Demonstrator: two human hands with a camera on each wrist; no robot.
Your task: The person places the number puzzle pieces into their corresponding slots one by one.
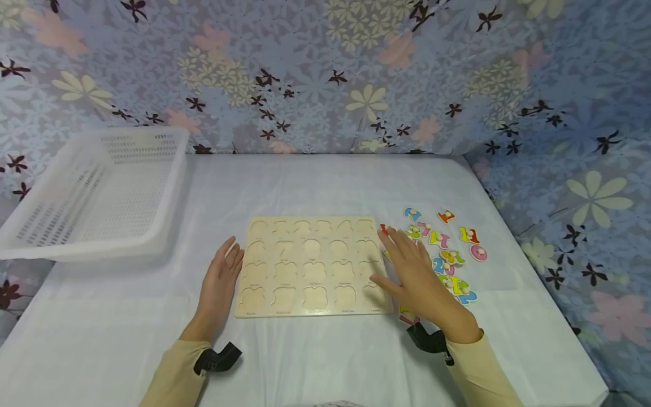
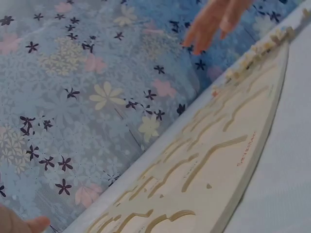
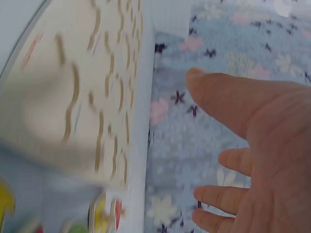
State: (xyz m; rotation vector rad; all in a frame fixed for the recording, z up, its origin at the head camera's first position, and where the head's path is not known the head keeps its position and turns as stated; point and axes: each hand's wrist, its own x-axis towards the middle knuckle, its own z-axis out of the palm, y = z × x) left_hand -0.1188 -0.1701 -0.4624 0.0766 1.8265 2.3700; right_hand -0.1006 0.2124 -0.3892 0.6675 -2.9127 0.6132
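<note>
A wooden number puzzle board (image 1: 315, 265) with rows of cut-out recesses lies flat on the table; its recesses hold no pieces. Beside its left edge rests my left hand (image 1: 220, 282), fingers extended and nothing in them. My right hand (image 1: 418, 277) hovers over the board's right edge with spread fingers, and no piece shows in it in the right wrist view. Colourful number pieces (image 1: 438, 239) with small knobs lie in a loose cluster around and partly beneath the right hand, which hides some of them.
A white plastic basket (image 1: 168, 226) stands at the table's left. White cloth covers the table (image 1: 315, 362). Flowered fabric (image 1: 305, 73) hangs behind it and along the right side.
</note>
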